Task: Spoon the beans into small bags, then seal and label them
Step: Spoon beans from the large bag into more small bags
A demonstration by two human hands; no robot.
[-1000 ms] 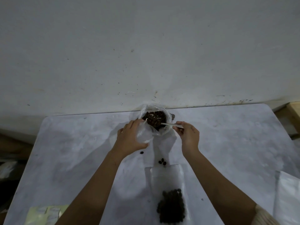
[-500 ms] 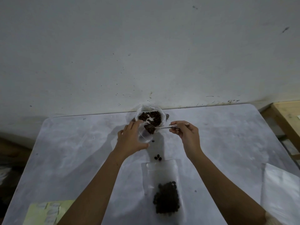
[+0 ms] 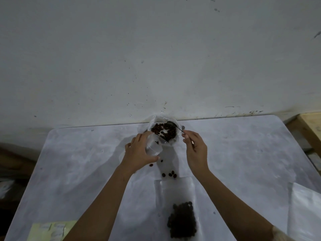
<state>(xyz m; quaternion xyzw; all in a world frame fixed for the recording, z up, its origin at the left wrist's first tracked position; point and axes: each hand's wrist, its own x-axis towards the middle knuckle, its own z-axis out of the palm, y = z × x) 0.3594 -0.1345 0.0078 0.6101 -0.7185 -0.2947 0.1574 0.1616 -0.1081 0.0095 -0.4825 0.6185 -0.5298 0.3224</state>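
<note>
A large clear bag of dark beans [image 3: 163,131] sits at the table's far edge against the wall. My left hand [image 3: 139,153] holds a small clear bag [image 3: 153,146] open beside it, with a bean or two inside. My right hand [image 3: 195,150] grips a metal spoon [image 3: 175,126] whose bowl rests among the beans in the large bag. A filled small bag [image 3: 178,206] lies flat near me, its beans heaped at the lower end. A few loose beans [image 3: 169,174] lie on the table between my hands.
The white table [image 3: 78,162] stands against a scuffed white wall. A yellow sheet of labels [image 3: 50,231] lies at the front left corner. White bags or paper [image 3: 305,209] lie at the front right. A wooden frame [image 3: 311,126] stands to the right of the table.
The spoon was over the small bag's mouth with beans half a second ago; now it is back in the large bag. Beans now sit in the small bag, and loose ones lie near my left hand.
</note>
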